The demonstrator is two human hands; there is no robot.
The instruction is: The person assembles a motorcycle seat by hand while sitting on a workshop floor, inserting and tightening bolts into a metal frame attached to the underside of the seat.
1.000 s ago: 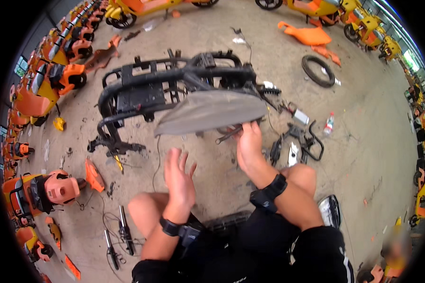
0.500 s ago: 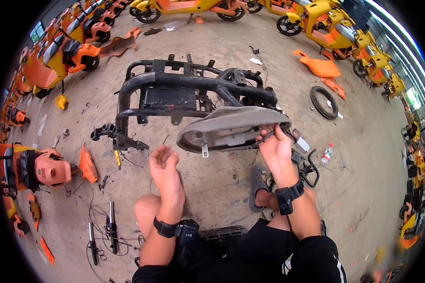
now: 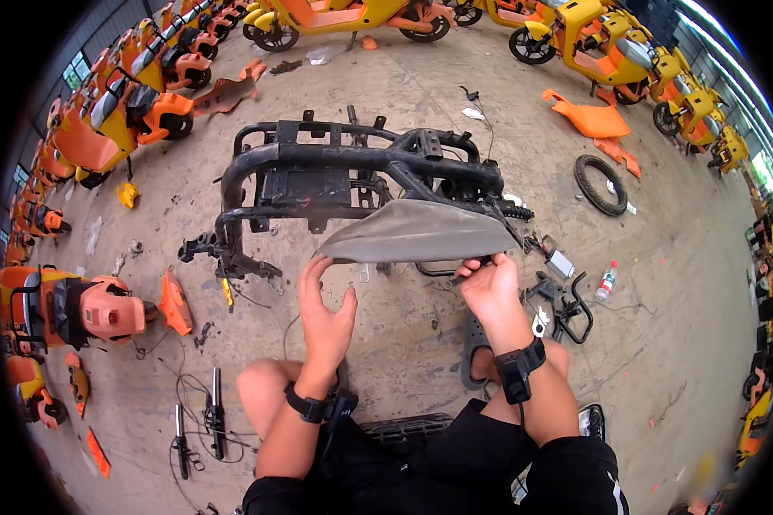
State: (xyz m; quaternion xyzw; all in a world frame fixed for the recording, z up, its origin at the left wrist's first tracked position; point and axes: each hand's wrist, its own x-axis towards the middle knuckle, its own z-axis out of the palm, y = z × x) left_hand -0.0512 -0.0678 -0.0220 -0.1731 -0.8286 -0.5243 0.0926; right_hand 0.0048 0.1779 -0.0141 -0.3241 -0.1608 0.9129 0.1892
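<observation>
A grey padded seat (image 3: 408, 232) is in front of a black tubular scooter frame (image 3: 305, 163) lying on the floor. My right hand (image 3: 489, 287) grips the seat's near edge toward its right end with bent fingers. My left hand (image 3: 322, 313) has its fingers apart, their tips touching the seat's left tip from below. The underside of the seat is mostly hidden, with a small metal tab showing under it.
Rows of yellow and orange scooters (image 3: 120, 137) stand around. On the floor are a tyre (image 3: 601, 199), orange panels (image 3: 588, 116), two fork tubes (image 3: 216, 416), a bent black bar (image 3: 575, 318), a plastic bottle (image 3: 607, 281), a silver box (image 3: 561, 262) and loose cables.
The seat tipped to show its underside half a second ago and has turned back grey side up. My left hand has risen to touch its left tip.
</observation>
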